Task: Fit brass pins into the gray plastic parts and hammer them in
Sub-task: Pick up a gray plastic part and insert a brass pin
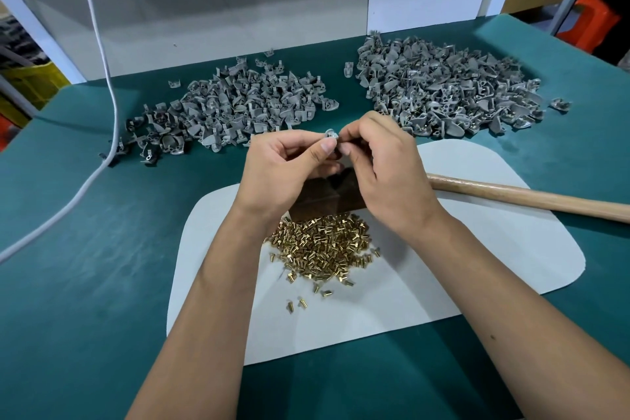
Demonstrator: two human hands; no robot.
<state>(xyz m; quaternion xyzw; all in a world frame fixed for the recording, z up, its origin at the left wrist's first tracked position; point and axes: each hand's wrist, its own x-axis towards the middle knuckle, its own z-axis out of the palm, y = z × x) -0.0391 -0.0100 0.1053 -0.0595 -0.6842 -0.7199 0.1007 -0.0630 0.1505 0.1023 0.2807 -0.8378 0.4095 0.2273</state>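
Two hands up over the white mat (477, 266), fingertips meeting. Left hand (283, 170) pinching one small gray plastic part (331, 134) between thumb and forefinger; part sits right at the fingertips, above the dark block (320, 204). Right hand (385, 167) curled, fingertips touching the same part from the right side; pin in those fingers too hidden to tell. Two piles of gray parts on the green table (102, 266): left pile (235, 106) behind the left hand, right pile (446, 89) behind and right of the right hand, both well apart from the hands. One heap of brass pins (324, 245) on the mat, between the wrists, too many to count, a few strays nearer the camera. One wooden handle (528, 196) lying across the mat, right of the right hand. One white cable (109, 95) at left.
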